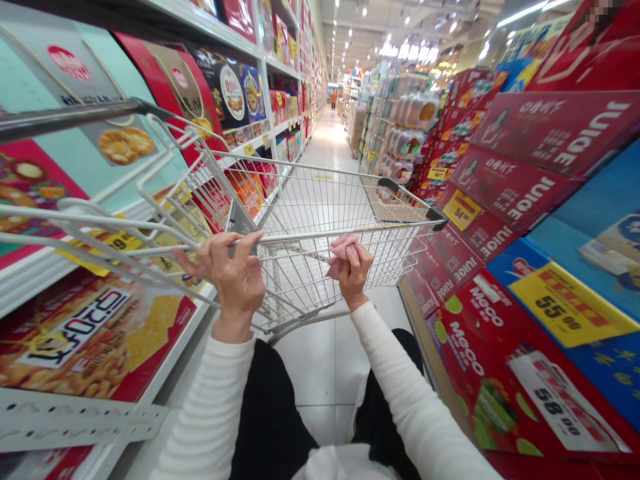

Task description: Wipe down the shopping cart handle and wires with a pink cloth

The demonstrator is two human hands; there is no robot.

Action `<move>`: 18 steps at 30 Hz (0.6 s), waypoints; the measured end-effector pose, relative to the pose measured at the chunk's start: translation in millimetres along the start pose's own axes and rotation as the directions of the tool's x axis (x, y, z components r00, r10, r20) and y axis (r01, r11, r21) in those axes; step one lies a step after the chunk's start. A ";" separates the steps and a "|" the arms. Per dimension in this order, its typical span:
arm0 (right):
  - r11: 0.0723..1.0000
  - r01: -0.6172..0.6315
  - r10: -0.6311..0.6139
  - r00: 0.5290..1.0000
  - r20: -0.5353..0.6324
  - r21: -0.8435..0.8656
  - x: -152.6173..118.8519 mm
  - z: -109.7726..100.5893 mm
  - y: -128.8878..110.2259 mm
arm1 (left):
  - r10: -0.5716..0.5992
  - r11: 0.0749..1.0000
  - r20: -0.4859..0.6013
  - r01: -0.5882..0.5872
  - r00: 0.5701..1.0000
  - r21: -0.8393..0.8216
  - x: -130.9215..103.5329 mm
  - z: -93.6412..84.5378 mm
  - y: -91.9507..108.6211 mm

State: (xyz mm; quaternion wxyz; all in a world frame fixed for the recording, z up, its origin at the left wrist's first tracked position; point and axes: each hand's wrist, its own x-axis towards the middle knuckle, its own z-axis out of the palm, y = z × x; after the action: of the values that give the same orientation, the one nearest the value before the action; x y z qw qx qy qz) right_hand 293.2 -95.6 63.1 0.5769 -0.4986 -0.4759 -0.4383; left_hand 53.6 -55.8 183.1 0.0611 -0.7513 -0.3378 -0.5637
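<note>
A wire shopping cart (320,237) stands sideways in front of me, its handle bar (65,119) at the upper left. My left hand (233,273) is at the near top rail, fingers bent over the metal. Further right along that rail, my right hand (354,270) pinches a folded pink cloth (344,245) between thumb and fingers, with the cloth touching the rail. Through the wires no goods show in the basket.
Shelves of boxed snacks (90,327) line the left side. Stacked red drink cartons (515,193) with yellow price tags (573,303) rise close on the right. Beyond the cart a tiled aisle (333,133) runs back, with a distant person (333,100) in orange.
</note>
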 end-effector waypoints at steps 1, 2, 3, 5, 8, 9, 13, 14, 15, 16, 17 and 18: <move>1.000 0.026 -0.026 1.000 -0.013 0.006 5.3 1.8 -7.6 | 0.005 1.000 -0.008 -0.005 1.000 0.006 -0.3 2.8 4.6; 0.998 0.066 -0.066 0.998 0.009 0.012 11.3 5.0 -15.0 | 0.024 1.000 -0.005 -0.024 1.000 0.016 0.0 5.7 9.6; 0.993 0.114 -0.116 0.991 0.066 0.021 17.0 9.2 -21.6 | 0.060 0.998 0.014 -0.060 0.998 0.022 1.0 8.5 14.7; 0.980 0.195 -0.201 0.950 0.239 0.047 24.3 19.2 -30.7 | 0.136 0.991 0.087 -0.137 0.987 0.006 5.2 13.7 23.8; 0.973 0.217 -0.230 0.892 0.389 0.076 18.0 29.6 -33.2 | 0.155 0.988 0.228 -0.151 0.961 -0.034 13.3 19.7 30.8; 0.974 0.213 -0.224 0.900 0.375 0.072 11.9 30.0 -31.9 | 0.140 0.990 0.258 -0.137 0.956 -0.028 15.6 21.0 31.3; 0.985 0.172 -0.174 0.956 0.238 0.030 -10.2 16.3 -23.7 | 0.117 0.991 0.264 -0.128 0.957 0.025 19.5 24.2 29.1; 0.986 0.163 -0.167 0.958 0.232 0.037 -10.8 11.2 -22.3 | 0.118 0.991 0.251 -0.130 0.961 0.028 19.4 25.0 28.5; 0.986 0.161 -0.169 0.955 0.243 0.051 -8.5 6.7 -21.5 | 0.117 0.992 0.238 -0.127 0.964 0.026 19.0 25.9 28.2; 0.984 0.166 -0.177 0.949 0.260 0.063 -3.6 3.2 -21.1 | 0.113 0.993 0.226 -0.121 0.967 0.020 18.4 26.8 28.2; 0.983 0.175 -0.186 0.943 0.275 0.064 3.1 1.3 -20.9 | 0.106 0.994 0.218 -0.111 0.970 0.011 17.7 27.7 28.3; 0.981 0.190 -0.196 0.936 0.293 0.050 10.7 1.0 -20.7 | 0.097 0.995 0.213 -0.099 0.972 0.002 16.9 28.5 28.5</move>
State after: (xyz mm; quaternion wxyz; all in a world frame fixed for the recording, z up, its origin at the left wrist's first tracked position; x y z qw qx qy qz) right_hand 274.5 -97.4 76.9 0.4583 -0.5036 -0.6083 -0.4079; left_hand 95.3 -56.7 196.2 0.0572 -0.8225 -0.3085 -0.4743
